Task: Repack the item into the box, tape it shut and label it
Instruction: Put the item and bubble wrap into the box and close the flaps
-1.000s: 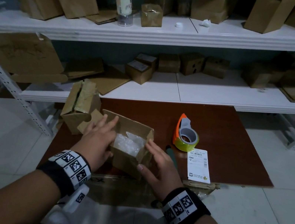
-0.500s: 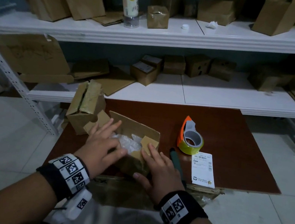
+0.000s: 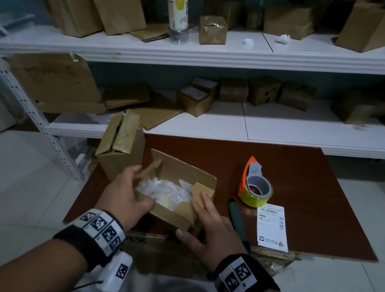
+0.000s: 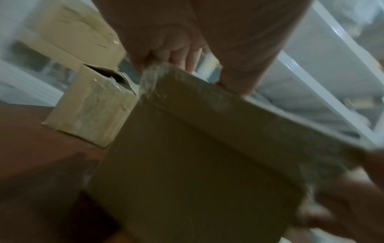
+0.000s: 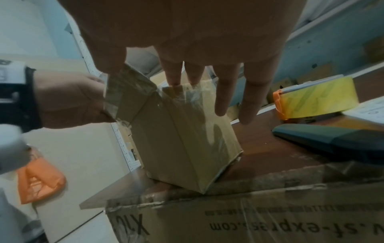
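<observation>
just box (image 3: 179, 196) between both fingers (image 3: 203, 198)

Matt brown cardboard box (image 3: 176, 215) – crinkly clear plastic wrap (image 3: 166, 191) inside. Glossy yellow tape (image 3: 256, 194); smooth reddish wood board (image 3: 318, 192). White paper label (image 3: 272, 226).

Right hand (image 5: 187, 41) fingers extended, tips on box (image 5: 187, 139) top flap; left hand (image 5: 68, 102) grips taped left flap; tape dispenser (image 5: 315, 100) beyond.

Brown box (image 3: 182, 169); orange, seemingly yellow tape (image 3: 255, 185).
</observation>
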`<state>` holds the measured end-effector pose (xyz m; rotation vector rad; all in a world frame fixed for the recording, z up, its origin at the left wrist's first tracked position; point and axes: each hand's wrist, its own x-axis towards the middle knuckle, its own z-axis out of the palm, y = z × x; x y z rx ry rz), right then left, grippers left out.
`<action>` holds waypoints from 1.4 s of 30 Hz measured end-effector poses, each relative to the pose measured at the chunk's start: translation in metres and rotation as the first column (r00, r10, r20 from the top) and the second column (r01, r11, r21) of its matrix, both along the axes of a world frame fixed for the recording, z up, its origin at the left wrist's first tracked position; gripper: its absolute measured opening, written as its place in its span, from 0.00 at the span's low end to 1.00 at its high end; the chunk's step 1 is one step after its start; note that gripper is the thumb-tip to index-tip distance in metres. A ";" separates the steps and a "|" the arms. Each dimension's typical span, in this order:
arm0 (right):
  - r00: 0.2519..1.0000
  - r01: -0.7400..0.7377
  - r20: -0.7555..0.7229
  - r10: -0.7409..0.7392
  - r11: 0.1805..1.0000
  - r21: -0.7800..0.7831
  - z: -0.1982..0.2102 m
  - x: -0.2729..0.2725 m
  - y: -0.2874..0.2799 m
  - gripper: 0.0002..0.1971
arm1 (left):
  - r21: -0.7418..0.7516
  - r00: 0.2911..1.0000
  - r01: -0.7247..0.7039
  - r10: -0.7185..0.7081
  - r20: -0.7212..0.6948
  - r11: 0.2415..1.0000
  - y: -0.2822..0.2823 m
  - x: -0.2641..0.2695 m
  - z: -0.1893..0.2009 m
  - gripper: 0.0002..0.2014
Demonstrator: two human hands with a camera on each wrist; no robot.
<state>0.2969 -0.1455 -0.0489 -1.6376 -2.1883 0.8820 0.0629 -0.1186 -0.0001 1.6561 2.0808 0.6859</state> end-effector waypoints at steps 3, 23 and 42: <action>1.000 -0.001 -0.011 0.001 1.000 -0.010 0.000 0.001 0.000 0.43 | -0.030 0.958 0.161 -0.163 -0.237 0.987 -0.005 0.000 -0.005 0.23; 0.960 0.111 -0.267 -0.079 0.988 0.105 -0.012 0.006 0.011 0.14 | -0.025 0.810 0.406 -0.372 -0.453 0.914 0.053 0.026 -0.017 0.42; 0.997 0.031 -0.077 -0.013 0.973 0.228 -0.020 -0.001 0.014 0.29 | -0.329 0.590 0.480 -0.577 -0.565 0.813 0.055 0.028 -0.026 0.51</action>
